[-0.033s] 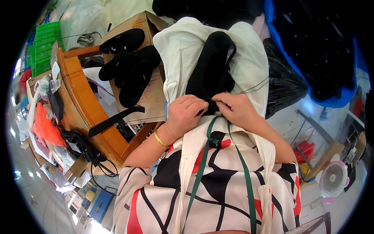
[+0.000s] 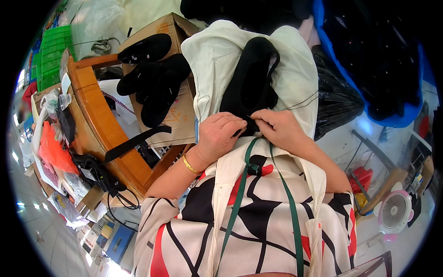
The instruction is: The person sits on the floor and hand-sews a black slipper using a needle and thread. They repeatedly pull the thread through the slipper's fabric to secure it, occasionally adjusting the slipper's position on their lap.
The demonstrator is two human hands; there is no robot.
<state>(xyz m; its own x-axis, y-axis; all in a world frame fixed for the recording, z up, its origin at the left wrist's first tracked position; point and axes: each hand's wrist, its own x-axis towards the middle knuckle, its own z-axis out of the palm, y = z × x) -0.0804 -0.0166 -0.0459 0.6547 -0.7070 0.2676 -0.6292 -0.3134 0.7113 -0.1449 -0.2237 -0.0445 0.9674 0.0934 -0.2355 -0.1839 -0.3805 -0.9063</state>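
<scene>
A black fabric shoe (image 2: 247,87) lies on the off-white cloth (image 2: 207,60) over my lap, its opening facing up and its near end toward me. Around that near end, on the left, the fingers of my left hand (image 2: 219,134) are curled and closed. My right hand (image 2: 279,131) pinches at the same end from the right, its fingertips almost meeting the left ones. What sits between the right fingertips is too small to make out. Thin dark threads (image 2: 302,102) stretch over the cloth to the right of the shoe.
To the left, several black shoes (image 2: 161,87) rest on a cardboard box (image 2: 187,117), beside a wooden frame (image 2: 99,115) with a black strap (image 2: 134,144) across it. At the right stand a blue-rimmed container (image 2: 397,121) of black items, a black plastic bag (image 2: 337,99) and a white fan (image 2: 394,210).
</scene>
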